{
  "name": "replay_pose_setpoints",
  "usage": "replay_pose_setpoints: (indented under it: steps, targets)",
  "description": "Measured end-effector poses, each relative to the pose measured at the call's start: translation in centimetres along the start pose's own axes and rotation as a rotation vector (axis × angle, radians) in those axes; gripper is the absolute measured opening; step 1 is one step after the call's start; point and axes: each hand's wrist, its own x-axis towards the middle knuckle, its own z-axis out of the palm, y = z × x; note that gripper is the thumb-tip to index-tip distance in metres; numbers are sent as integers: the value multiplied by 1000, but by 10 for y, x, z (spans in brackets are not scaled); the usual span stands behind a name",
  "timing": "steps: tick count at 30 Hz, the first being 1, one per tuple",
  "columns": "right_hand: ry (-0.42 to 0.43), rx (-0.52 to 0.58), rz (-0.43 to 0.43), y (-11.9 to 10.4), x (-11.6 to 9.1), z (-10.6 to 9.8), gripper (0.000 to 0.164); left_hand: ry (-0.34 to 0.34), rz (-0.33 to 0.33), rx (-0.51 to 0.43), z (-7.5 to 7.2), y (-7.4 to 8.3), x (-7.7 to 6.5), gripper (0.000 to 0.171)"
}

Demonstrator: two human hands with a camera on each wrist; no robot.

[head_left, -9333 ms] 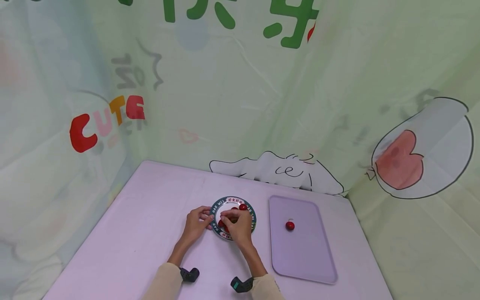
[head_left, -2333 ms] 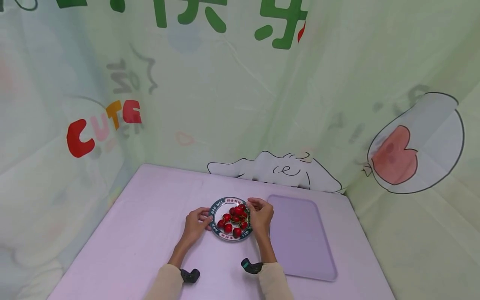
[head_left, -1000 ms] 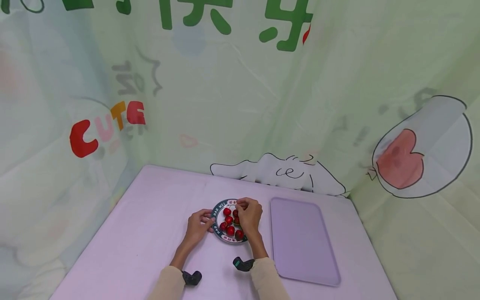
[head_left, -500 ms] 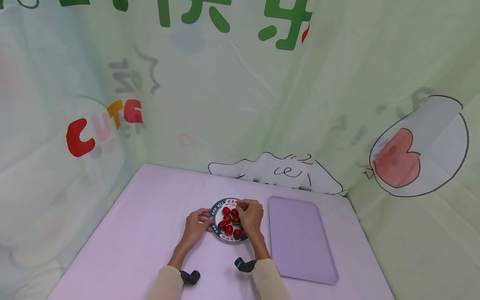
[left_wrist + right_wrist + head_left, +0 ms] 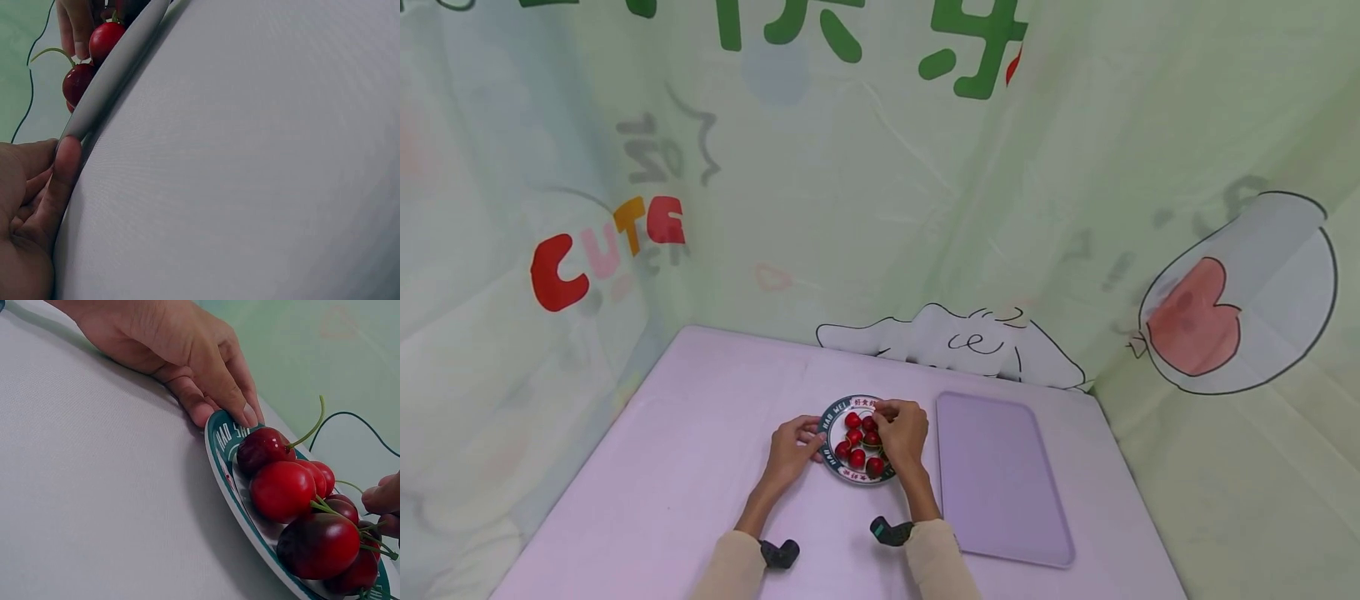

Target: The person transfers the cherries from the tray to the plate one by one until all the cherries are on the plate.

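A round plate [image 5: 829, 417] with a dark green lettered rim carries several red cherries [image 5: 857, 458], some with green stems. My left hand [image 5: 792, 450] grips its left rim; in the right wrist view the left thumb [image 5: 249, 416] lies on top of the rim and the other fingers are lower at the edge. Over the plate's right side, my right hand [image 5: 904, 433] bends down with thumb and fingers pinched at a cherry among the others. The grip is mostly hidden by the hand; in the right wrist view only the right fingertips [image 5: 382, 497] show beside cherry stems.
A light purple tray [image 5: 1003, 483] lies on the pale table [image 5: 700, 467], to the right of the plate and right arm. Printed cloth [image 5: 880, 183] hangs behind the table and along both sides.
The lone cherry seen earlier on the tray is gone from it. My right hand moved from the plate's right rim in over the cherries, which are now more spread out. The left hand stayed put.
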Motion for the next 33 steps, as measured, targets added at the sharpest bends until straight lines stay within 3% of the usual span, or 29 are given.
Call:
replay_pose_setpoints:
  steps: [13,33]
  targets:
    - [10,-14,-3,1,-1,1,7,3,23,12,0,0,-1,35]
    - [17,-30,21,1,-5,-3,8,9,-13,19,0,0,0,35]
